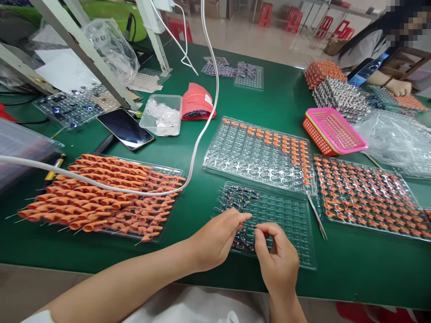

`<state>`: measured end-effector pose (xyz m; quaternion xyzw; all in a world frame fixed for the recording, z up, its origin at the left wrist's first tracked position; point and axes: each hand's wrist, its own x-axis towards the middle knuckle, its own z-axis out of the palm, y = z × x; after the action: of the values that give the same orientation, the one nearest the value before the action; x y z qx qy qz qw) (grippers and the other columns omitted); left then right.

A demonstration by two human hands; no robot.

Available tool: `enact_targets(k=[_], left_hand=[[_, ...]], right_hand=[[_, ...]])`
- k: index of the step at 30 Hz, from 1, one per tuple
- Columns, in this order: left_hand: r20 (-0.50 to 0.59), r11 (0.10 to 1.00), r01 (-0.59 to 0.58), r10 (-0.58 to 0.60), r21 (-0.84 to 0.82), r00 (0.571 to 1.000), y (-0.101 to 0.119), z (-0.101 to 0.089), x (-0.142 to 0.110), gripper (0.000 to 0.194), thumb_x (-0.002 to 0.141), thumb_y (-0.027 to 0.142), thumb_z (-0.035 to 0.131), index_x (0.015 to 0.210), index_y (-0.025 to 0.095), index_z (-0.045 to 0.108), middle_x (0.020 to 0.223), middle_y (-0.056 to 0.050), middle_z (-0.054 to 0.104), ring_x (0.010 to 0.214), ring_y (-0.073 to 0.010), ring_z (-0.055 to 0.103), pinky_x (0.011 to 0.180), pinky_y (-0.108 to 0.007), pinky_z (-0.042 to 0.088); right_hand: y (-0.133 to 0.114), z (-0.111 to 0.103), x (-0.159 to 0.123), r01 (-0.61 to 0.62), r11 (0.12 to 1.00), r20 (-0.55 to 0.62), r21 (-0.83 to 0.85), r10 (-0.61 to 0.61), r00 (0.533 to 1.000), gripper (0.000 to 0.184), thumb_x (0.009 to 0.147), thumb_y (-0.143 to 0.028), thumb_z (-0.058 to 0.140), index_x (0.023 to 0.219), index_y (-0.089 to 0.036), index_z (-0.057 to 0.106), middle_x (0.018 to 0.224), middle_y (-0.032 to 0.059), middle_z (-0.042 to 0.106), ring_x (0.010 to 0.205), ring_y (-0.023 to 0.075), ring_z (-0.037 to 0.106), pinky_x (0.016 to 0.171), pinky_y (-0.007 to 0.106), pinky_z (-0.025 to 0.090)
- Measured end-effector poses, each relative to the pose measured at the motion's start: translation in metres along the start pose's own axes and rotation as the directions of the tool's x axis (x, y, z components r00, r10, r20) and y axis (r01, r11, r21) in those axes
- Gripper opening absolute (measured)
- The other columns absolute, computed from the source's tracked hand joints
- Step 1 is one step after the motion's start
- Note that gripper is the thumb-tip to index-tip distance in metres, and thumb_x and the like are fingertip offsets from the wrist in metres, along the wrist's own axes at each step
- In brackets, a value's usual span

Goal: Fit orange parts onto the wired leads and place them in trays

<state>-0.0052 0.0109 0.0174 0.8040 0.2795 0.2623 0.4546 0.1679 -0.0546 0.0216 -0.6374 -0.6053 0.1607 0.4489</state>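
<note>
Both of my hands work over a clear tray [279, 206] with rows of small slots. My left hand [218, 237] is closed, its index finger pointing right, and a small orange part [240, 225] shows between its fingers. Thumb and index finger of my right hand [278, 255] pinch a small dark part [255, 226], whose far end lies close to the left fingertips. Small dark pieces with orange ends [244, 242] lie loose on the tray's left side, partly behind my left hand. Just behind stands a clear blister tray [235, 152] with orange parts in its back and right pockets.
Left is a tray heaped with orange sleeve-like parts [111, 197], thin wires sticking out. A filled tray [367, 197], tweezers [317, 217] and pink basket [336, 130] are right. A white cable [197, 152] loops across. Behind lie a phone [126, 128] and plastic box [161, 114]. A co-worker's hand [399, 86] rests far right.
</note>
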Motion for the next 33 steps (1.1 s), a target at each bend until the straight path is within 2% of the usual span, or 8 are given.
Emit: enact_targets(k=[5, 14, 29, 33], left_hand=[[0.017, 0.997, -0.022, 0.02, 0.076, 1.0, -0.0016, 0.0012, -0.0002, 0.045, 0.097, 0.009, 0.032, 0.141, 0.016, 0.036, 0.096, -0.009, 0.055, 0.084, -0.0183, 0.051, 0.077, -0.03, 0.048], [-0.003, 0.99, -0.016, 0.017, 0.14, 1.0, -0.0002, 0.0017, 0.0014, 0.043, 0.099, 0.012, 0.033, 0.142, 0.016, 0.035, 0.096, -0.009, 0.059, 0.084, -0.0183, 0.055, 0.079, -0.031, 0.051], [-0.032, 0.996, -0.006, 0.009, 0.09, 0.999, -0.0006, 0.0014, 0.0017, 0.04, 0.099, 0.011, 0.036, 0.139, 0.011, 0.039, 0.111, -0.013, 0.063, 0.102, -0.0192, 0.06, 0.092, -0.035, 0.052], [-0.047, 0.997, 0.009, -0.006, 0.072, 0.999, -0.0008, 0.0017, 0.0021, 0.039, 0.099, 0.012, 0.037, 0.138, 0.011, 0.041, 0.106, -0.012, 0.064, 0.095, -0.0178, 0.063, 0.09, -0.034, 0.054]], right_hand=[[0.0006, 0.0015, 0.0, 0.007, 1.0, -0.013, -0.026, -0.008, 1.0, 0.006, 0.09, -0.017, 0.057, 0.091, -0.021, 0.061, 0.081, -0.0007, 0.066, 0.07, 0.0122, 0.063, 0.063, 0.023, 0.049], [-0.0003, 0.0016, -0.0001, 0.005, 0.999, -0.05, -0.052, -0.008, 0.999, 0.006, 0.089, -0.016, 0.059, 0.09, -0.021, 0.062, 0.076, -0.0019, 0.064, 0.063, 0.0104, 0.06, 0.058, 0.023, 0.047], [-0.0004, 0.0008, -0.0001, 0.006, 0.999, -0.048, -0.039, -0.008, 0.999, 0.009, 0.088, -0.012, 0.06, 0.091, -0.021, 0.061, 0.078, -0.0032, 0.063, 0.064, 0.0085, 0.058, 0.059, 0.02, 0.045], [-0.0003, 0.0006, 0.0006, 0.018, 0.999, -0.046, -0.044, -0.02, 0.999, 0.01, 0.088, -0.012, 0.06, 0.091, -0.021, 0.061, 0.079, -0.0026, 0.064, 0.067, 0.0095, 0.059, 0.061, 0.021, 0.046]])
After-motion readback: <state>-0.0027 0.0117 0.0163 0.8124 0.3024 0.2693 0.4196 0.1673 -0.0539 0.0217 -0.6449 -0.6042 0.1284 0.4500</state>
